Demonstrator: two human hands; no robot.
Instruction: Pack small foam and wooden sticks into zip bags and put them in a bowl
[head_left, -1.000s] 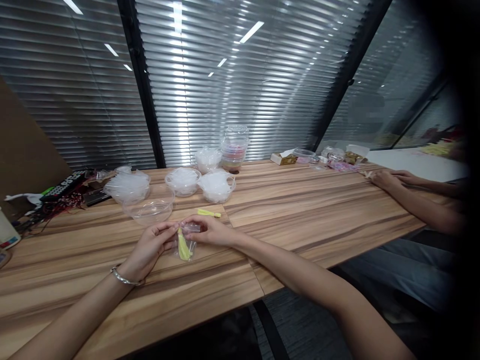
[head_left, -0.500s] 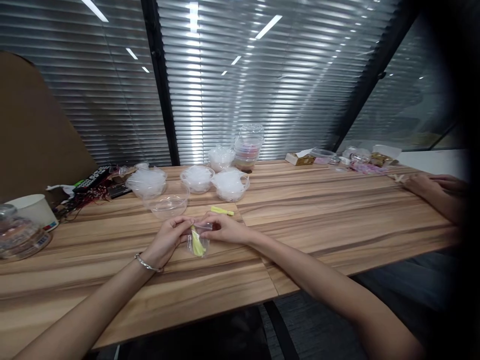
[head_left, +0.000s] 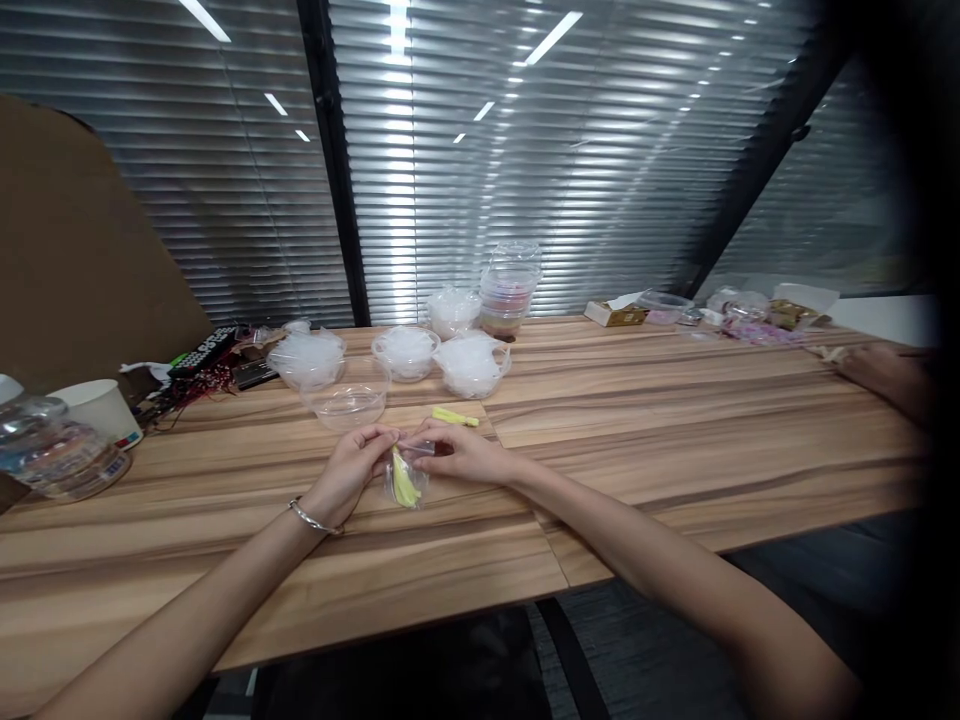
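Note:
Between my hands is a small clear plastic bag [head_left: 420,492] with a yellow tassel [head_left: 406,482] in it, held just above the wooden table [head_left: 637,440]. My left hand [head_left: 355,468] pinches the bag's upper left edge, close to the tassel's top. On the bag's other upper edge, the fingers of my right hand [head_left: 465,455] are closed. Beyond my right hand lies a second yellow strip [head_left: 455,417], apart from both hands. An open clear plastic bowl [head_left: 346,408] stands behind my left hand.
Several bowls of whitish translucent bags [head_left: 472,366] stand at the back, beside stacked clear tubs [head_left: 510,295]. At left are a paper tub [head_left: 97,408], a clear jar [head_left: 64,455] and wires. Another person's hand [head_left: 881,375] is at far right, near a small box [head_left: 615,313].
The view has shifted slightly, so the scene sits farther right. Both my hands keep their hold on the bag with the tassel inside. At far right, the other person's hands have moved.

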